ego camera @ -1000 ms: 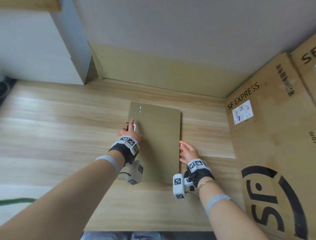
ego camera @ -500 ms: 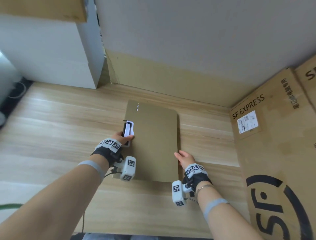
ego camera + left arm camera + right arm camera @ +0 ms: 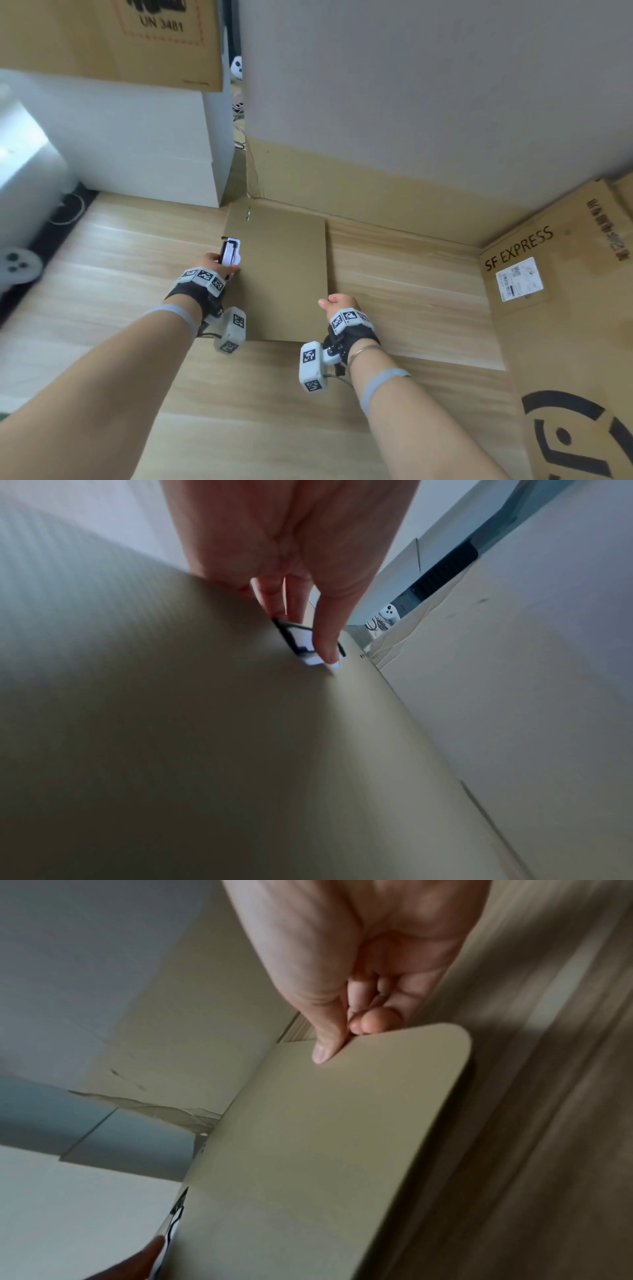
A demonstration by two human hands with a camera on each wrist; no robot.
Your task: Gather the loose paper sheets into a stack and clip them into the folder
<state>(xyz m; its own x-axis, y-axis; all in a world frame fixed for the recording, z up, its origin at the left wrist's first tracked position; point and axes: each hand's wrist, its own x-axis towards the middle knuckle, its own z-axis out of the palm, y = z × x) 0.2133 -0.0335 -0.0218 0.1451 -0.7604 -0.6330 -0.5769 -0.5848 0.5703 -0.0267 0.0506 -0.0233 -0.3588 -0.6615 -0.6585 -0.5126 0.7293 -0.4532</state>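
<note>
Two hands on one closed tan folder (image 3: 281, 274) lying on the wooden floor (image 3: 411, 301) near the wall. Our left hand (image 3: 219, 265) pinches a black-and-white clip (image 3: 230, 251) at the folder's left edge, thumb on top; the fingers beneath are hidden. Our right hand (image 3: 339, 303) pinches the right edge between thumb and curled fingers. We see no paper sheets; the cover hides whatever lies inside. The clip's jaws are blurred in the left wrist view. An SF EXPRESS carton (image 3: 548, 291), cut off, stands at right.
</note>
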